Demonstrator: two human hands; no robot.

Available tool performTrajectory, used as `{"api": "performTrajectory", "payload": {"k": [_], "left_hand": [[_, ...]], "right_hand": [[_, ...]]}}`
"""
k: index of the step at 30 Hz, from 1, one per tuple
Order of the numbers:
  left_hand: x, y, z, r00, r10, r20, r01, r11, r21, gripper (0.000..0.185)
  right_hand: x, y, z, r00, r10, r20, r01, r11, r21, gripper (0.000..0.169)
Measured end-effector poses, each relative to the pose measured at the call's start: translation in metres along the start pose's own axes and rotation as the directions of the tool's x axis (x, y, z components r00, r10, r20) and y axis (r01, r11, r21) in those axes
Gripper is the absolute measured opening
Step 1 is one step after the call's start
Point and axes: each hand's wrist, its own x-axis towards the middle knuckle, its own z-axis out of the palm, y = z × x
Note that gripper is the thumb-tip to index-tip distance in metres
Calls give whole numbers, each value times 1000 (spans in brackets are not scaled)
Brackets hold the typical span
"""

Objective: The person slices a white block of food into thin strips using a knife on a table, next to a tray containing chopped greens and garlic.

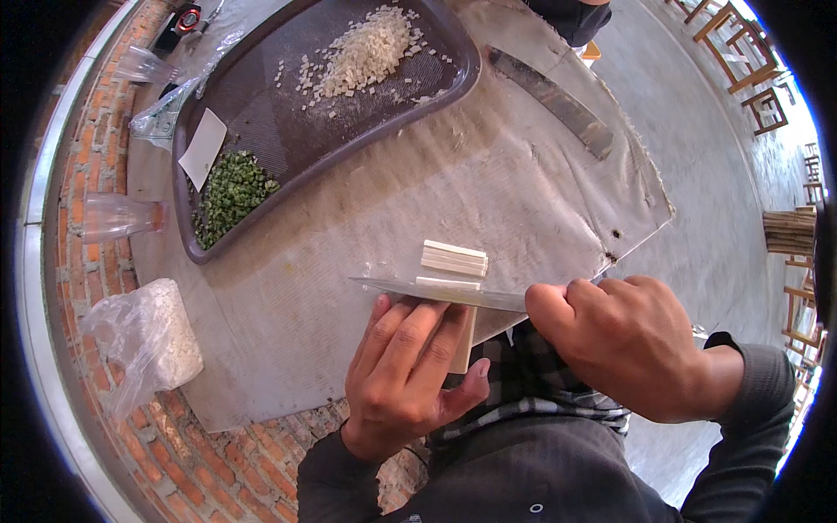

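Note:
My right hand (621,346) grips the handle of a kitchen knife, its fist hiding the handle. The knife's blade (458,297) lies across a pale, smooth slab (463,350) of food, perhaps rice cake or tofu. My left hand (405,376) presses that slab against the cloth-covered table, fingertips close to the blade and thumb spread to the side. Just beyond the blade is one thin cut strip (448,283). Several more strips (454,259) sit side by side a little farther off. Part of the slab is hidden under my fingers.
A brown tray (274,118) holds diced pale pieces (369,55), chopped green vegetable (232,196) and a white flat piece (204,149). A broad blade (556,101) lies at right. Plastic cups (121,217) and a bagged white block (173,333) line the left. Another person (579,19) is opposite.

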Motion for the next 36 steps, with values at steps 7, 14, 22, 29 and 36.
{"api": "performTrajectory", "payload": {"k": [7,14,22,29,36], "left_hand": [[0,0,2,1000,0,-19,-1,999,-42,54],[4,0,4,997,-1,-77,-2,999,-38,48],[4,1,11,981,58,-187,-67,997,-42,47],[7,-1,0,974,-35,-223,-26,964,-265,38],[1,-2,3,969,-77,-236,7,959,-284,36]], "right_hand": [[23,-9,-9,998,9,66,-19,988,153,21],[10,-8,-8,999,48,17,-49,995,84,14],[6,2,-7,963,-29,-269,14,998,-56,25],[50,30,4,913,-28,-408,-9,996,-90,39],[-16,-10,-112,610,118,-784,385,820,423,36]]}}
